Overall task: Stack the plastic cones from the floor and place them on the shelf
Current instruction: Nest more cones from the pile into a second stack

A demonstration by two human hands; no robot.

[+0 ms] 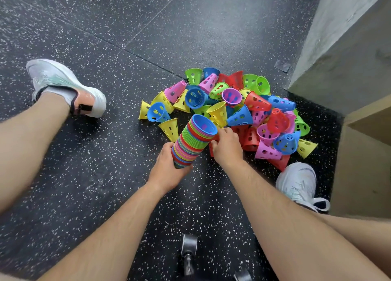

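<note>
The left hand [169, 169] holds the cone stack [193, 142] from its seven o'clock; at its three o'clock the right hand [228, 146] grips a loose cone [211, 149] at the near edge of the cone pile [239, 105], which spreads on the floor [101, 175] toward one o'clock.

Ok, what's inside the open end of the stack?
A blue cone lines the mouth of the stack, held by the left hand; pink shows through its holes, so a pink cone likely sits beneath. Its tip and the deeper cones' insides are hidden.
</note>
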